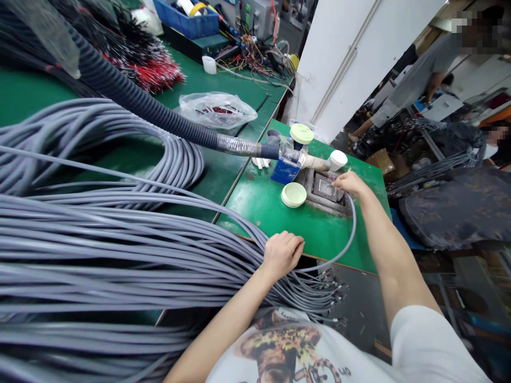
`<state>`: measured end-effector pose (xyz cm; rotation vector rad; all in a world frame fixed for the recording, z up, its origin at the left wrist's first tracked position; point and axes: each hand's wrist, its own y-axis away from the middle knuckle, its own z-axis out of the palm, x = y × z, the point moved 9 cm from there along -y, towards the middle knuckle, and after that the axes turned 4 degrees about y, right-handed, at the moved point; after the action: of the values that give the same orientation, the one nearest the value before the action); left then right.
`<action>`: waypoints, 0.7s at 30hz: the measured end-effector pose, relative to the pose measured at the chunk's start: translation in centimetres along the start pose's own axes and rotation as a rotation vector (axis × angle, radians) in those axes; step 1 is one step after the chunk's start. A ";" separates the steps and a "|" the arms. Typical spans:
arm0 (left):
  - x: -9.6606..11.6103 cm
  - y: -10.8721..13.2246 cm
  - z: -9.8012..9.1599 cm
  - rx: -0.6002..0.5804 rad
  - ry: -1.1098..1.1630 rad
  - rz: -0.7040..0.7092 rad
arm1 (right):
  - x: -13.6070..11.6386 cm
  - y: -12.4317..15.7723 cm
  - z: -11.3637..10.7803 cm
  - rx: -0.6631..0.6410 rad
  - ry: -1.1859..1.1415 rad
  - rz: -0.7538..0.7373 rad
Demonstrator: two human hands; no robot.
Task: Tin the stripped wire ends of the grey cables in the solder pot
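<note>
My right hand [351, 183] pinches the end of a grey cable [353, 229], its thin stripped wires over the square recess of a soot-stained solder pot [311, 198]. From there the cable loops down past the green board's edge toward my left hand [282, 252]. That left hand is closed in a loose fist on the thick bundle of grey cables [191, 250]; what its fingers hold is hidden. Just left of the pot sits an open pale-green round tub [294, 194]. A white round container [337, 159] stands behind my right hand.
A dark corrugated hose [159, 117] reaches across to a nozzle [315, 161] beside the pot, over a blue block [285, 169]. Coiled cable [175, 154], a plastic bag [217, 110] and a blue bin [187, 20] lie left. Another person [423, 69] stands at the far right.
</note>
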<state>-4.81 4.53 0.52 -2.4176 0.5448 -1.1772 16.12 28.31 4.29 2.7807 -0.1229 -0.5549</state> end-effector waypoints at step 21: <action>0.1 0.1 -0.1 -0.003 0.040 0.014 | -13.5 3.7 7.5 -0.085 0.466 -0.346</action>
<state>-4.85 4.34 0.61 -2.3935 0.5755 -1.2215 0.63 24.62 3.70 2.7751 0.4766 0.0280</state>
